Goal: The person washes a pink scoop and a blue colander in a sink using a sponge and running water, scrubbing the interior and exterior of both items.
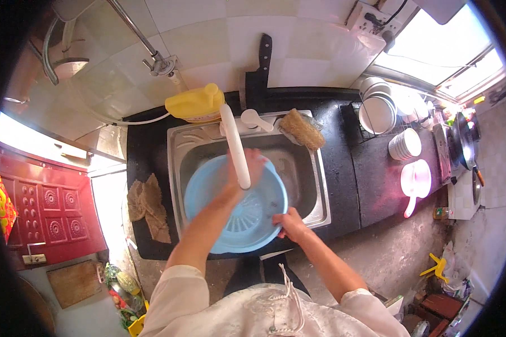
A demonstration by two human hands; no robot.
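A round light-blue plastic basin (pixel 253 219) with a slotted pattern in its bottom rests tilted over the left part of a stainless-steel sink (pixel 320 185). My right hand (pixel 290 223) grips its rim at the lower right. Blurred, my left hand (pixel 248 166) is over the basin's far side, partly behind the white faucet spout (pixel 236 147); whether it touches the basin is unclear. The faucet's white lever (pixel 257 121) sits behind the sink. A fibrous tan scrubber (pixel 302 128) lies on the sink's back right corner.
A yellow jug (pixel 196 103) and a cleaver (pixel 263 63) stand behind the sink. Brown cloths (pixel 149 206) lie on the counter at left. At right are white bowls (pixel 377 113) in a rack, stacked cups (pixel 405 144), a pink-lit ladle (pixel 415 179) and a wok (pixel 462 139).
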